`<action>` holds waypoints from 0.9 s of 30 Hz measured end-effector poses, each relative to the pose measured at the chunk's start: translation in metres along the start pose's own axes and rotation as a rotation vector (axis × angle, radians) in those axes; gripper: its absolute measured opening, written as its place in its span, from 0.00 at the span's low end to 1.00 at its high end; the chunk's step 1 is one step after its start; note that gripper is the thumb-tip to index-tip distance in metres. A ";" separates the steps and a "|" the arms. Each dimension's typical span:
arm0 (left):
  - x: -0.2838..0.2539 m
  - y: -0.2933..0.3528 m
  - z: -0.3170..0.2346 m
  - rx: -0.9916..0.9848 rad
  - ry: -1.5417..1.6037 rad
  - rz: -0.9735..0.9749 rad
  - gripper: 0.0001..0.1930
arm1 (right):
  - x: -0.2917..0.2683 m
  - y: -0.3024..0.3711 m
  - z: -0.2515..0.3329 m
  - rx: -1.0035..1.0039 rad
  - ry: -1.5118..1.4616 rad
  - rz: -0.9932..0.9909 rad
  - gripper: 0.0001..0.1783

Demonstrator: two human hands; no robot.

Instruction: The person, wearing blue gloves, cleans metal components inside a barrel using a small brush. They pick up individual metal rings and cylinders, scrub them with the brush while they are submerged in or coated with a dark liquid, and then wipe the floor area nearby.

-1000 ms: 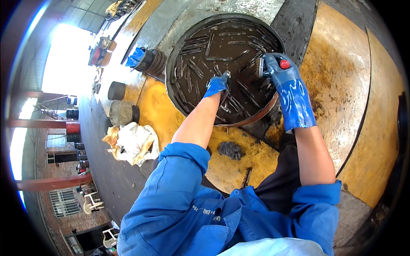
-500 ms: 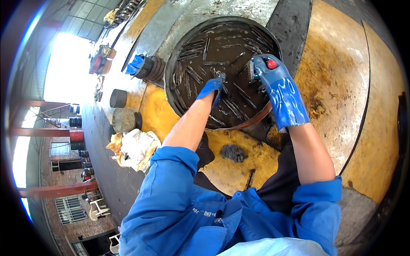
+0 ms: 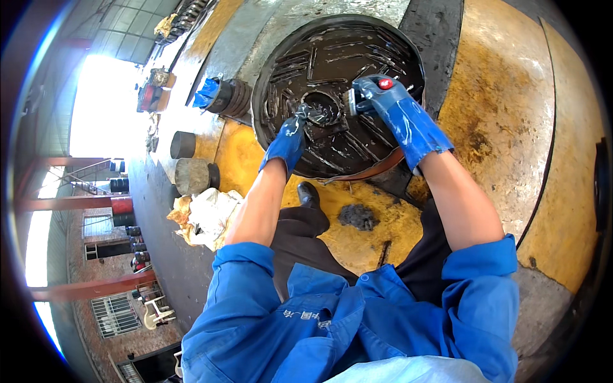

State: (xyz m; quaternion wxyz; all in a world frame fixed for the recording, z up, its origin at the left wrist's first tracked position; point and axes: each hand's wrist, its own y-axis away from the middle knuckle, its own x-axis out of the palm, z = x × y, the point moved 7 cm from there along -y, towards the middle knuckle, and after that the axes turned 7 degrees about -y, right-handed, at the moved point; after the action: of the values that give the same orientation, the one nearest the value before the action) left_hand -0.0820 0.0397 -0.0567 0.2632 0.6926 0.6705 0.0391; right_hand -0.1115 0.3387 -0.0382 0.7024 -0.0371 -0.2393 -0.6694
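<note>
The left hand (image 3: pixel 285 142) is pinching a dark metal piece (image 3: pixel 317 115) over the pan (image 3: pixel 268 76), while the right hand (image 3: pixel 391 105) is clenching a brush (image 3: pixel 352 102), its long axis pointing left.

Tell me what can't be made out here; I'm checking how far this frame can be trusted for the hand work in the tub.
Head view only:
- Left hand: the dark oily piece in its grip is too smeared to identify.
- Right hand: the small metal part it holds is mostly covered by the glove.
- Round tub: the strips inside blur into black sludge; its near rim is hidden by both forearms.
- Grey clump on the floor: too small to tell.
</note>
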 end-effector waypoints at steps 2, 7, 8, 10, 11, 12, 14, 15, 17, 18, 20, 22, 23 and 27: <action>-0.006 0.005 0.006 0.080 0.014 -0.026 0.24 | 0.015 0.000 -0.003 0.005 -0.007 0.037 0.12; 0.020 0.010 -0.048 0.318 -0.281 -0.010 0.22 | 0.039 -0.009 -0.010 -0.040 -0.057 0.149 0.11; 0.025 0.012 -0.062 0.365 -0.383 -0.004 0.22 | 0.042 -0.018 -0.015 -0.108 -0.050 0.173 0.11; 0.034 0.008 -0.072 0.425 -0.514 -0.001 0.23 | 0.050 -0.015 -0.021 -0.117 -0.043 0.164 0.11; 0.036 0.004 -0.073 0.442 -0.506 -0.009 0.24 | 0.051 -0.015 -0.023 -0.133 -0.044 0.155 0.10; 0.031 0.001 -0.070 0.452 -0.497 -0.018 0.25 | 0.056 -0.015 -0.025 -0.119 -0.034 0.184 0.11; 0.019 -0.011 -0.053 0.459 -0.423 -0.045 0.26 | 0.058 -0.009 -0.023 -0.229 0.172 0.171 0.11; 0.009 -0.017 -0.043 0.471 -0.359 -0.076 0.28 | 0.063 -0.003 -0.015 -0.347 0.370 0.162 0.12; 0.003 -0.030 -0.026 0.495 -0.391 -0.065 0.28 | 0.063 0.000 -0.023 -0.426 0.462 0.209 0.15; 0.009 -0.034 -0.026 0.493 -0.411 -0.017 0.28 | 0.059 -0.001 -0.025 -0.399 0.586 0.222 0.16; 0.022 -0.034 -0.024 0.521 -0.477 0.036 0.29 | 0.057 -0.003 -0.031 -0.363 0.720 0.238 0.17; 0.026 -0.042 -0.018 0.411 -0.572 0.070 0.29 | 0.055 -0.011 -0.039 -0.224 0.760 0.227 0.18; 0.028 -0.044 -0.019 0.428 -0.591 0.087 0.29 | 0.054 -0.014 -0.044 -0.155 0.779 0.221 0.18; 0.028 -0.054 -0.010 0.382 -0.577 0.111 0.27 | 0.067 -0.010 -0.041 -0.427 0.651 0.279 0.15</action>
State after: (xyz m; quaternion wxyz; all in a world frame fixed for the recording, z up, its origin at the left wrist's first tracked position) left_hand -0.1326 0.0678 -0.0795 0.3052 0.7471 0.5250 -0.2703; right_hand -0.1103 0.2599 -0.0515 0.8020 -0.0005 0.1467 -0.5791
